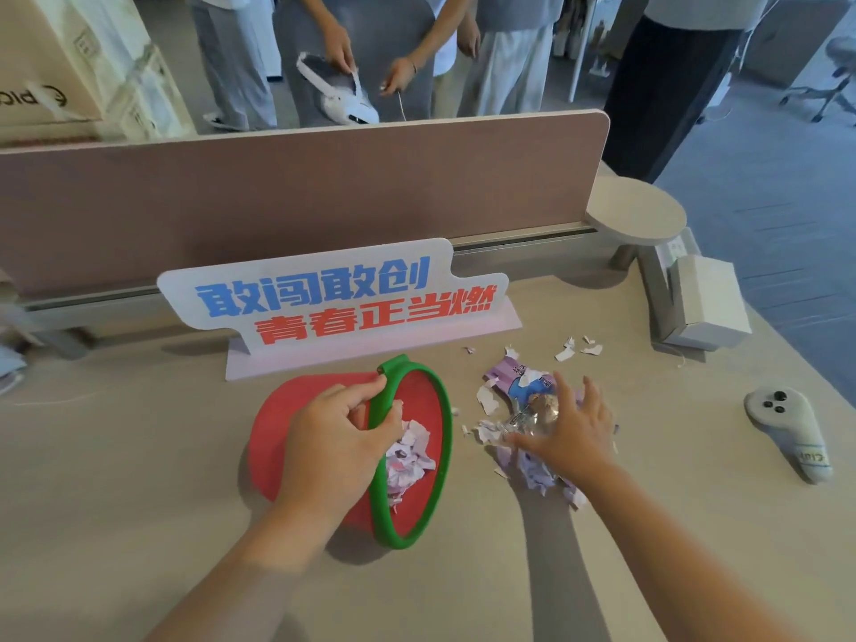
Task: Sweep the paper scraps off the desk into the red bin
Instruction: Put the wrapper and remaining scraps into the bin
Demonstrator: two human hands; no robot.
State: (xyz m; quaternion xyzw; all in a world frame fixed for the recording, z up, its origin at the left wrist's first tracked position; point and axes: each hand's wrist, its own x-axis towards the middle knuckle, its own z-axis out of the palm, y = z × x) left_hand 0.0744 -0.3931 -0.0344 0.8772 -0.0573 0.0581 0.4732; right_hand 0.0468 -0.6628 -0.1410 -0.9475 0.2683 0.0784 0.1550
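Hands: left hand (pixel 340 426) is clamped on the green rim (pixel 444 437) of the red bin (pixel 287 410), fingers curled over the near-top edge, thumb side outside. Right hand (pixel 567 428) is open, fingers spread, palm down flat on the pile of paper scraps (pixel 514 451), not gripping anything that I can make out.

Far left: cardboard boxes (pixel 41 71) stacked behind the pink divider panel (pixel 278 196).

Red bin lies tipped on its side on the desk (pixel 139 479), mouth facing right toward the scraps. Crumpled white/purple paper (pixel 410 456) already sits inside it, against the lower wall.

Behind the bin: a white standing sign (pixel 333 294) with blue and red Chinese lettering, upright on a pale base, just in front of the divider.

Right of the bin mouth: the scrap pile, mostly under and around the right hand. It includes a purple printed wrapper (pixel 514 377), clear crinkled plastic near the fingers, and torn white bits. A few small scraps lie between the pile and the bin rim. More loose white scraps (pixel 576 349) sit farther back, apart from the main pile.

Further right: white box (pixel 704 303) near the desk edge, next to a round pale stand (pixel 637 210). White handheld controller (pixel 783 428) lies on the desk, well apart from the scraps.

Background: several people standing beyond the divider, one holding a white headset (pixel 338 95).
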